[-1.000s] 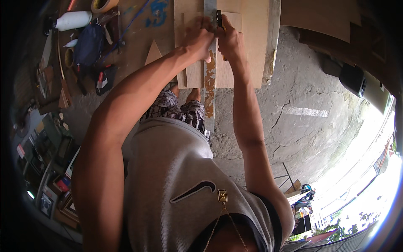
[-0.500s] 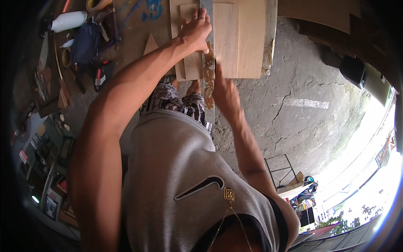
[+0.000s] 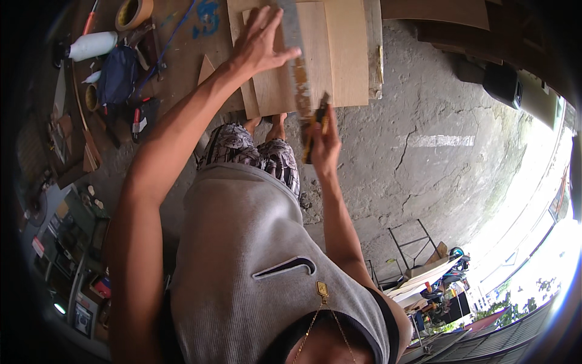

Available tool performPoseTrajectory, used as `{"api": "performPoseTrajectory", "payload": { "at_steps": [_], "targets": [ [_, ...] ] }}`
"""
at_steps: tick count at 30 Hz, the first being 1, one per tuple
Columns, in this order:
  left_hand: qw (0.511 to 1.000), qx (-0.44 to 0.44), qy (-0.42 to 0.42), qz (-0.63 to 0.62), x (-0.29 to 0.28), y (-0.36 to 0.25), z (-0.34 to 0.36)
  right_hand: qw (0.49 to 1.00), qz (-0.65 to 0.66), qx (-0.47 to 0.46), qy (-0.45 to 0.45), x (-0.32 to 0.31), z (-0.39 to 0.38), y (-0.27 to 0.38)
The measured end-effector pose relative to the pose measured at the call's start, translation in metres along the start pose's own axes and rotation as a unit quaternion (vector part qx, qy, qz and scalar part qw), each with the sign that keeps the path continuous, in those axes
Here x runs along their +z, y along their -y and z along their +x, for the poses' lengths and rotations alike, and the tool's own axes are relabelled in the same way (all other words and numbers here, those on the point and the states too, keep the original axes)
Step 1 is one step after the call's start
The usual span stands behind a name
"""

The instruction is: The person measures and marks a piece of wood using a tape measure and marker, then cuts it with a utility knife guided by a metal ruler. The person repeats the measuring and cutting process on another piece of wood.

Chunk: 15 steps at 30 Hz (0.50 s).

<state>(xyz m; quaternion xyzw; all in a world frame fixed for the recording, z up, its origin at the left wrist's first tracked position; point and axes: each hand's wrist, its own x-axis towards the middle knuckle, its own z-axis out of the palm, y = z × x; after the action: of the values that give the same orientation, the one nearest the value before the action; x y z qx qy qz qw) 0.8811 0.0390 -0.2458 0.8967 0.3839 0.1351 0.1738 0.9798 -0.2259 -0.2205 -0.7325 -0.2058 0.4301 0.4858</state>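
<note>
A long grey metal straightedge with rusty brown patches lies across thin light wood sheets at the table's near edge, its near end sticking out past them. My left hand is over the sheets with its fingers spread, the thumb reaching onto the straightedge. Just off the near edge, my right hand grips a yellow and black utility knife, whose front end points away from me. Motion blurs the knife's tip, so I cannot tell how far the blade is out.
On the table at left are a tape roll, a white bottle, a dark blue pouch and a red-and-black tool. Cracked concrete floor stretches to the right. A dark metal frame stands at lower right.
My right hand has drawn back and turned, bringing the knife into clear view. My left hand has lifted its fingers off the straightedge and spread them. The straightedge now slants.
</note>
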Motion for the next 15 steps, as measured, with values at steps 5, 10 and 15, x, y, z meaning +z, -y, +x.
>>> {"api": "performPoseTrajectory", "payload": {
  "at_steps": [5, 10, 15],
  "targets": [
    [0.976, 0.039, -0.201, 0.075, 0.020, 0.027, 0.014, 0.972, -0.214, -0.064, -0.069, -0.057, 0.023, -0.003],
    [0.967, -0.017, -0.254, 0.020, 0.055, 0.036, 0.012, 0.989, -0.108, -0.092, -0.033, -0.028, 0.046, 0.039],
    [0.974, -0.039, -0.223, 0.001, 0.048, 0.028, 0.001, 0.993, -0.092, -0.005, 0.069, 0.033, 0.112, 0.073]
  ]
}}
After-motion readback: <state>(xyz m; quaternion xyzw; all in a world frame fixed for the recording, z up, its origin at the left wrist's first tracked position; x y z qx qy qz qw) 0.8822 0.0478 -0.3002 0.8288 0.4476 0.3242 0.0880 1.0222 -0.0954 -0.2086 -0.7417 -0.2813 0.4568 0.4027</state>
